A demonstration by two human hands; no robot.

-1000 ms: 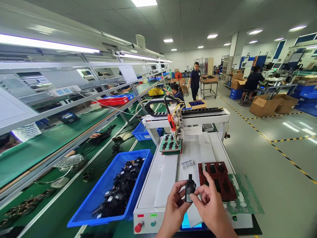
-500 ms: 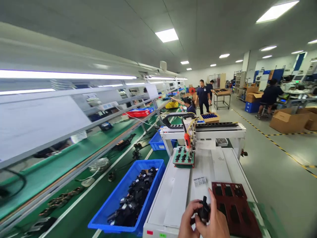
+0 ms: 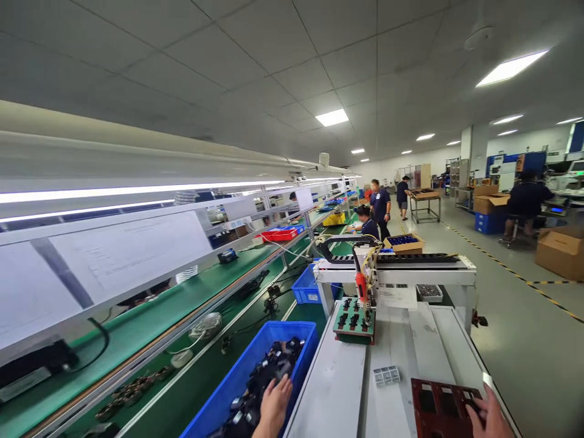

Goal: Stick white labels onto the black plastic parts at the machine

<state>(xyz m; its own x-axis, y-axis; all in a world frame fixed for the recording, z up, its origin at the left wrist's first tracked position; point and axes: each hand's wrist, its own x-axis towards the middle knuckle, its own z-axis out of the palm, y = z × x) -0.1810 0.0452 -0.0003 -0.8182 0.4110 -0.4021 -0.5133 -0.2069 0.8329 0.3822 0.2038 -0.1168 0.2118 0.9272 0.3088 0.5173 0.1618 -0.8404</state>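
Observation:
My left hand (image 3: 274, 403) reaches over the blue bin (image 3: 292, 325), its fingers stretched out above a heap of black plastic parts (image 3: 255, 380). Nothing shows in that hand. At the lower right, my right hand (image 3: 490, 415) is at the edge of a dark red fixture plate (image 3: 441, 406) with rectangular openings. Its fingers are apart, with a white tip on one raised finger. A fingertip lies at the plate's top right opening, where a dark piece is partly covered.
A white gantry machine (image 3: 429, 272) with a red-bodied tool stands ahead on the bench. Beneath the tool, a green fixture (image 3: 353, 328) carries several black parts. A small grey compartmented piece (image 3: 386, 376) lies nearby. A green conveyor (image 3: 205, 298) runs along the left; co-workers are farther back.
My hands were together holding a small black part and have separated. The left moved to the blue bin, the right to the red plate. That part is no longer distinguishable. The view has tilted upward.

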